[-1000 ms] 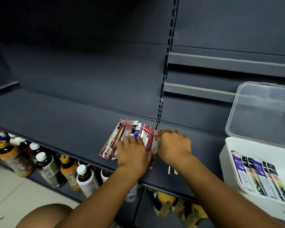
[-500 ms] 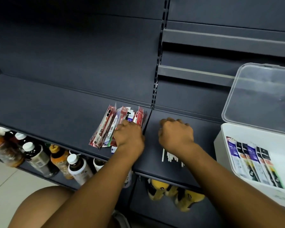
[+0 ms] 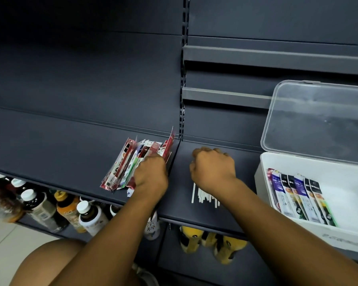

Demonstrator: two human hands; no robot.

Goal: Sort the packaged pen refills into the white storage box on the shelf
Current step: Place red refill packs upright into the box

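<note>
A fanned pile of red and white packaged pen refills [image 3: 128, 164] lies on the dark shelf [image 3: 50, 145] beside the upright seam. My left hand [image 3: 151, 174] rests on the pile's right side, its fingers curled into the packs. My right hand [image 3: 213, 168] is a loose fist on the shelf just right of the seam, apart from the pile. Thin white sticks [image 3: 203, 197] lie on the shelf under its wrist; its fingertips are hidden. At the right stands the white storage box [image 3: 339, 234], with several purple and white refill packs [image 3: 298, 197] lined up inside it.
The box's clear lid [image 3: 318, 120] stands open against the back panel. Two grey rails [image 3: 225, 98] run across the back wall above my right hand. Bottled drinks [image 3: 39, 207] and yellow items [image 3: 194, 238] fill the lower shelf. My knee shows at the bottom left.
My right hand has come off the refill pile and moved right across the seam. My left hand has stayed on the pile, which now fans further left. The view has shifted down.
</note>
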